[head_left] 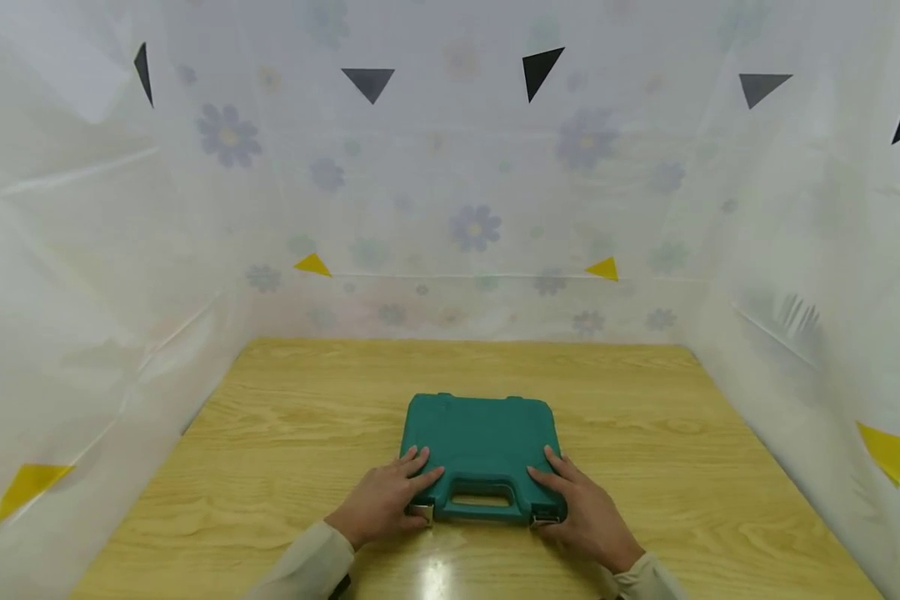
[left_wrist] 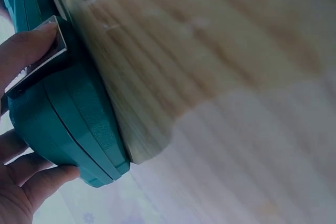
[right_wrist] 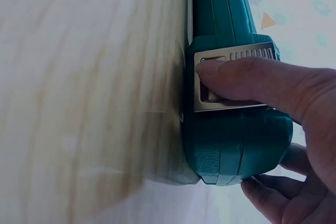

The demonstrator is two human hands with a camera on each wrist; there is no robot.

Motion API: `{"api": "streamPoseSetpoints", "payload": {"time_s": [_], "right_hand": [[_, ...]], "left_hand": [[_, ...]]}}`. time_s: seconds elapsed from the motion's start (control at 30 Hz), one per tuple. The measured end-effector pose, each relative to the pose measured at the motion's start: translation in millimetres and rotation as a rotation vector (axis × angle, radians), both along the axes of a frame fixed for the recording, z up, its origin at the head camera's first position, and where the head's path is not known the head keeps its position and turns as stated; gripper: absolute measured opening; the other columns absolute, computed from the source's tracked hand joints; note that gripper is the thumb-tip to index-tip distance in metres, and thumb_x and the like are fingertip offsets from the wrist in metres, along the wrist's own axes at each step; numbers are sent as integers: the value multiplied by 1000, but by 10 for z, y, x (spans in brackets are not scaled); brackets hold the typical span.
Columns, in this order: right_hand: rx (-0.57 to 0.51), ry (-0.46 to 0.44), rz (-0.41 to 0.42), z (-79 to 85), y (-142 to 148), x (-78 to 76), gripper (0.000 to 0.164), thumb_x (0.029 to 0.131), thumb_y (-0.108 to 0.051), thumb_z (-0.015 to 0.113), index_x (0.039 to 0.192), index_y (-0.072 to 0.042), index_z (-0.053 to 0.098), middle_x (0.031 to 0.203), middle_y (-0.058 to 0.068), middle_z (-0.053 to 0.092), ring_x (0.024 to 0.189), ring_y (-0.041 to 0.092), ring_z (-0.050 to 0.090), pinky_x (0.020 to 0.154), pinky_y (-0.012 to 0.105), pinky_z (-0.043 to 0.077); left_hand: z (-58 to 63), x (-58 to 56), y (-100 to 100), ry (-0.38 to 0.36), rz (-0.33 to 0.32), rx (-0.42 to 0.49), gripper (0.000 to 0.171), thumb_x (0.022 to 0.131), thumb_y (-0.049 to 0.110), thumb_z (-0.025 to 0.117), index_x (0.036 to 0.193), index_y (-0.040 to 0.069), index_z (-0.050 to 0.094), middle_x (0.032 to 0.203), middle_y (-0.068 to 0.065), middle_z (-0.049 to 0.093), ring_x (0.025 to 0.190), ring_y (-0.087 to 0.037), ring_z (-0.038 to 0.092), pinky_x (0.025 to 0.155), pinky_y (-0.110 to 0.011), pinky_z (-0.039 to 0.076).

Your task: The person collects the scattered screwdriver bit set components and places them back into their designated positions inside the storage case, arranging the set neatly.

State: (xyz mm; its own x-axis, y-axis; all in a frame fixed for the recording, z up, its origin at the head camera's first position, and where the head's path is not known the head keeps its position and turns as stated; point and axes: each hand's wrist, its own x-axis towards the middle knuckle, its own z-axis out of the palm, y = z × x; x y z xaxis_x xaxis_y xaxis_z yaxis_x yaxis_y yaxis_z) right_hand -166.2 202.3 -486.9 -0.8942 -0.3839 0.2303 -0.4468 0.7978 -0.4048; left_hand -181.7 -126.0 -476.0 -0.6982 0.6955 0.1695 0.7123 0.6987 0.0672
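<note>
A teal plastic carrying case (head_left: 480,433) lies flat on the wooden table, its handle (head_left: 482,493) toward me. My left hand (head_left: 386,498) grips its near left corner, fingers spread over the lid and side. The left thumb (left_wrist: 26,51) presses on a metal latch (left_wrist: 59,45) at the front. At the near right corner, my right hand (head_left: 588,517) holds the case the same way. Its thumb (right_wrist: 247,80) lies across the other metal latch (right_wrist: 265,51), which has a ribbed edge, while the fingertips (right_wrist: 257,190) touch the side of the case.
Light wood-grain table (head_left: 285,433) surrounds the case. White translucent sheeting with faded flowers (head_left: 450,167) hangs behind the table and along both sides. Black and yellow triangles, such as a yellow one (head_left: 33,487) at left, are stuck on the sheeting.
</note>
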Motion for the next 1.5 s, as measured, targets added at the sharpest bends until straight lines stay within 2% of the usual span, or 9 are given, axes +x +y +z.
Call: {"api": "streamPoseSetpoints", "payload": {"time_s": [0.3, 0.6, 0.8, 1.0, 1.33, 1.5], "right_hand": [[-5, -10, 4, -9, -7, -27, 74, 65, -21, 89, 133, -11, 60, 149, 20, 38, 132, 47, 37, 91, 52, 47], [1, -14, 10, -37, 9, -36, 74, 65, -23, 89, 133, -11, 60, 149, 20, 38, 132, 47, 37, 91, 53, 47], [-1, -12, 19, -38, 9, -39, 74, 65, -22, 89, 133, -10, 60, 148, 21, 39, 131, 49, 37, 90, 52, 48], [4, -21, 33, -26, 24, -39, 76, 66, -27, 89, 134, -11, 60, 149, 21, 38, 131, 49, 37, 91, 53, 47], [3, -58, 41, 26, 56, -37, 77, 67, -41, 84, 134, -12, 59, 150, 20, 37, 132, 48, 36, 94, 54, 44], [-14, -67, 47, 67, 68, -35, 72, 70, -44, 81, 131, -11, 62, 148, 21, 40, 130, 49, 39, 94, 56, 44]], "left_hand": [[-7, -11, 17, 17, 15, -23, 71, 81, 42, 76, 142, 14, 51, 142, -22, 47, 129, -38, 46, 86, -44, 53], [-41, -3, 29, 17, 15, 5, 69, 82, 40, 76, 141, 16, 51, 140, -22, 49, 128, -36, 48, 79, -45, 55], [-15, -22, -8, -30, -8, 30, 68, 83, 38, 74, 142, 14, 51, 141, -22, 49, 128, -36, 48, 84, -46, 53], [-15, -32, -26, -20, -16, 16, 69, 79, 40, 73, 140, 15, 53, 139, -20, 51, 125, -34, 51, 85, -44, 53], [36, -2, 0, -34, 5, -9, 69, 79, 41, 73, 141, 17, 52, 141, -18, 50, 127, -32, 50, 85, -44, 53], [41, 13, 4, -31, 4, -10, 69, 79, 41, 73, 141, 16, 52, 140, -18, 50, 127, -32, 50, 86, -43, 53]]}}
